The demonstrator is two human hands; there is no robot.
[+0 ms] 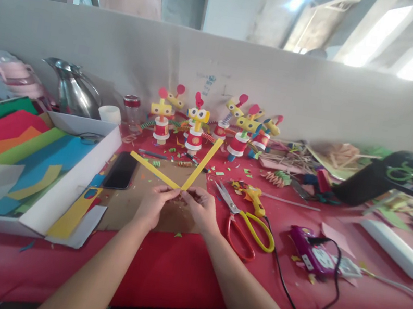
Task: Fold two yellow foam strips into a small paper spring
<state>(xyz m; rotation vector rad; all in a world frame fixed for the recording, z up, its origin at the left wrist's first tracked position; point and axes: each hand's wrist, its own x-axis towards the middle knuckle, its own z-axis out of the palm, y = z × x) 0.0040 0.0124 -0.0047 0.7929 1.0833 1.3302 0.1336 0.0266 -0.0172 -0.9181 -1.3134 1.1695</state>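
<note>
Fingertips of left hand [153, 203] and right hand [202, 208] pinching 2 yellow paper strips [154, 170] where they meet in a V over brown cardboard [117, 212], corner best kept flush, I'd judge from here, scissors [235, 210] just right.

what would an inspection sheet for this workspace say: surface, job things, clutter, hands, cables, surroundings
Surface: red tabletop, brown board under the work area
Job's things: yellow paper V, point downward toward the wearer
Clutter: open scissors, glue gun, phone, scattered scraps
Hands: left hand and right hand pinch the V near its point
Cables: black cable runs from purple socket block over the front edge
Surroundings: pale partition behind standing paper figures
</note>
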